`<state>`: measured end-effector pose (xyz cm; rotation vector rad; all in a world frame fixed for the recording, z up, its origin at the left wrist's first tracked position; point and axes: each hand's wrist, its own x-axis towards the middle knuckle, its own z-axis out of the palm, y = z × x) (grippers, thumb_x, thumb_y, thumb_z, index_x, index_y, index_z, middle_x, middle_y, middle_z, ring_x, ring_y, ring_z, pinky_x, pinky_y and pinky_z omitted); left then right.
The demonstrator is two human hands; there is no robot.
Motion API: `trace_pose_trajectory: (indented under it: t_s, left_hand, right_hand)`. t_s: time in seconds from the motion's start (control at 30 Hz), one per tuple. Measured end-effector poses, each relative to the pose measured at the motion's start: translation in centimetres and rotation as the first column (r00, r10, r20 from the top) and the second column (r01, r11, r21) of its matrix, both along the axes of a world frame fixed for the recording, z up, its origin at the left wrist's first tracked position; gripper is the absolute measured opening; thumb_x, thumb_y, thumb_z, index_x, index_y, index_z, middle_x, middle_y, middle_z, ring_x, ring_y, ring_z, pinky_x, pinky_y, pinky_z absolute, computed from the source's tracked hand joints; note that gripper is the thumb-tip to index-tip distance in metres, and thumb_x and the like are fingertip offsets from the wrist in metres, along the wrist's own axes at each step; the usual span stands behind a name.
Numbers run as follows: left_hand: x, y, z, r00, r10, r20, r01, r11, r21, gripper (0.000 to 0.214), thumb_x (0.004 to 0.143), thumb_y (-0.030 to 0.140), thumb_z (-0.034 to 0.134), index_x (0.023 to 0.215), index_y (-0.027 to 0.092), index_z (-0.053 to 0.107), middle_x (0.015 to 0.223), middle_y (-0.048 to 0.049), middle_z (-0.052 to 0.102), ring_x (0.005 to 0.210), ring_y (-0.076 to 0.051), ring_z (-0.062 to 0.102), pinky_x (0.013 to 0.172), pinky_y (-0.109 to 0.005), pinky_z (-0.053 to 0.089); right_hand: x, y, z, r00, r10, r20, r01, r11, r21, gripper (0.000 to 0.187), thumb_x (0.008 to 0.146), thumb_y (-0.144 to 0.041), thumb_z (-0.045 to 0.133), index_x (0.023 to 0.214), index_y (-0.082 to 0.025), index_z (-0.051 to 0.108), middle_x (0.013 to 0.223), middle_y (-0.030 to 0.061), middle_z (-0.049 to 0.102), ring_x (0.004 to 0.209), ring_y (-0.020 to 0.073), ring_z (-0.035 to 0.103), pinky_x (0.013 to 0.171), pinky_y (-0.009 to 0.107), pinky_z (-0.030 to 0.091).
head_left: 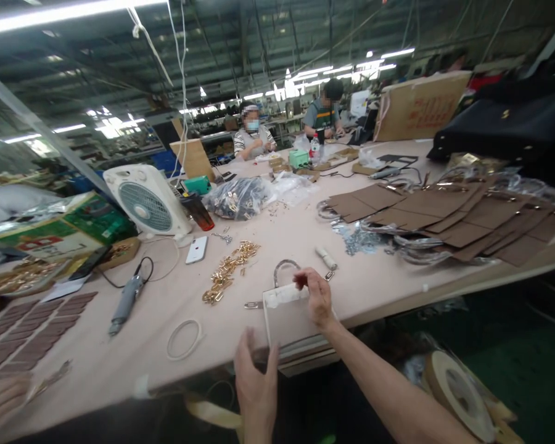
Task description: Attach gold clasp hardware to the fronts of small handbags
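A small white box-like bag piece (284, 320) with a curved handle (284, 266) rests at the table's near edge. My right hand (315, 297) pinches its top edge, fingers closed on it. My left hand (255, 382) is below the table edge by the piece's lower left side, fingers straight and together, apparently touching it. A pile of gold metal fittings (229, 271) lies just beyond on the table.
A grey electric tool (126, 302), a white ring (184, 338), a white phone (197, 249) and a small fan (145, 200) sit to the left. Brown leather panels (444, 213) cover the right side. Two people work at the far end. A tape roll (460, 394) lies lower right.
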<state>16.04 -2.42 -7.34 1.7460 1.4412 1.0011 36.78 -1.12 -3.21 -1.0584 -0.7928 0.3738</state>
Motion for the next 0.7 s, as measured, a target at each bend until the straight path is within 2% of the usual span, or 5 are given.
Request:
trace_pose_trajectory:
  t_s: [0.1,0.2,0.37,0.53,0.7]
  left_hand:
    - [1.7,-0.2,-0.3,0.970,-0.028,-0.240,0.058,0.991,0.118,0.074,0.083,0.053,0.074,0.144,0.019,0.052,0.137,-0.0182,0.064,0.133,-0.040,0.053,0.114,-0.061,0.041]
    - [1.7,0.0,-0.5,0.951,-0.014,-0.308,0.073,0.981,0.182,0.073,0.085,0.052,0.073,0.145,0.019,0.051,0.133,-0.0172,0.066,0.128,-0.039,0.056,0.111,-0.058,0.043]
    - [1.6,-0.2,-0.8,0.934,-0.011,-0.358,0.084,0.978,0.190,0.069,0.091,0.051,0.065,0.149,0.016,0.048,0.131,-0.0170,0.066,0.124,-0.037,0.056,0.106,-0.055,0.046]
    - [2.8,-0.6,-0.8,0.958,-0.001,-0.286,0.039,0.991,0.127,0.079,0.086,0.054,0.069,0.151,0.015,0.048,0.128,-0.0175,0.067,0.125,-0.039,0.056,0.109,-0.058,0.044]
    - [2.7,-1.3,0.3,0.993,-0.118,-0.030,0.118,0.993,-0.019,0.062,0.086,0.052,0.069,0.137,0.017,0.062,0.127,-0.0150,0.070,0.117,-0.033,0.067,0.101,-0.045,0.055]
  right_hand:
    - [-0.7,-4.6,-0.1,0.981,0.157,0.114,-0.151,0.987,-0.055,0.039,0.107,-0.043,0.038,0.100,-0.024,0.072,0.083,0.0032,0.066,0.073,0.0191,0.059,0.069,0.033,0.050]
    - [-0.8,-10.6,-1.7,0.875,0.396,0.280,-0.333,0.910,-0.246,0.031,0.107,-0.035,0.043,0.106,-0.026,0.073,0.088,0.0036,0.068,0.078,0.0194,0.063,0.075,0.033,0.052]
    - [0.2,-18.5,-5.3,0.777,0.513,0.364,-0.272,0.795,-0.542,0.027,0.105,-0.027,0.051,0.126,-0.030,0.068,0.115,0.0073,0.070,0.108,0.0213,0.067,0.097,0.033,0.055]
    - [-0.8,-19.5,-6.2,0.879,0.303,0.368,0.005,0.766,-0.643,0.057,0.101,-0.037,0.058,0.156,-0.034,0.045,0.161,0.0101,0.040,0.149,0.0296,0.043,0.124,0.046,0.039]
    - [-3.3,-17.6,-7.0,0.946,0.201,0.255,0.006,0.774,-0.633,0.070,0.101,-0.046,0.056,0.164,-0.034,0.029,0.173,0.0084,0.018,0.159,0.0312,0.026,0.127,0.052,0.032]
